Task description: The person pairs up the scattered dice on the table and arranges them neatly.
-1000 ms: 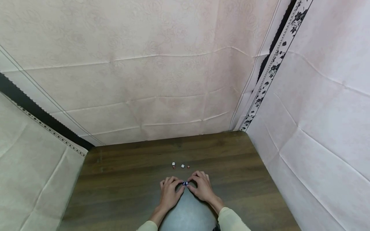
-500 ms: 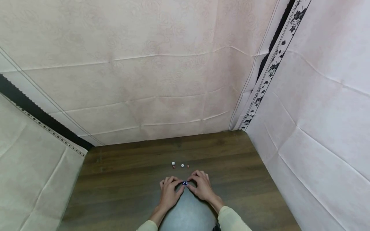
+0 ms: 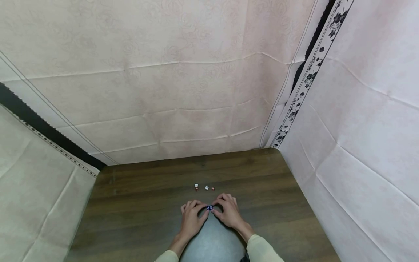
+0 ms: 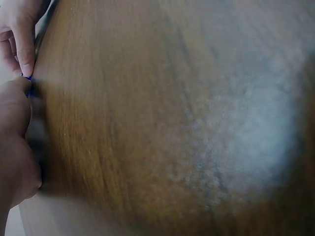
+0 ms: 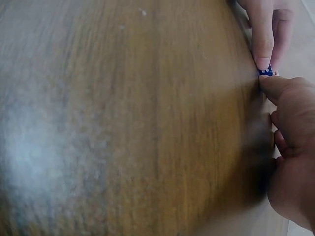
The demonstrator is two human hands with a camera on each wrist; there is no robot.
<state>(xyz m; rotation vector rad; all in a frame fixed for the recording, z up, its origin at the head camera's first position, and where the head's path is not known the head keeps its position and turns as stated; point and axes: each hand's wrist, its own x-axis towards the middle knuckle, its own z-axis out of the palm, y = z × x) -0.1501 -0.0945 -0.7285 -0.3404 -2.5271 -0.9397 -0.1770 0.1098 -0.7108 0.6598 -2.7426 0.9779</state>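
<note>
Two small blue dice with white pips meet side by side in the head view, a left blue die (image 3: 208,208) and a right blue die (image 3: 211,207). My left hand (image 3: 191,221) pinches the left one between thumb and index finger, and my right hand (image 3: 230,214) pinches the right one the same way. Fingertips cover part of both dice. In the right wrist view, blue with white dots (image 5: 266,71) shows between the fingertips; the left wrist view has only a sliver of blue (image 4: 29,78).
Beyond the hands on the wooden table (image 3: 140,203) lie a white die (image 3: 196,185) right by a red die (image 3: 196,189), another white die (image 3: 207,188) and another red die (image 3: 213,189). Pale cloth walls (image 3: 183,91) enclose the table's back and sides.
</note>
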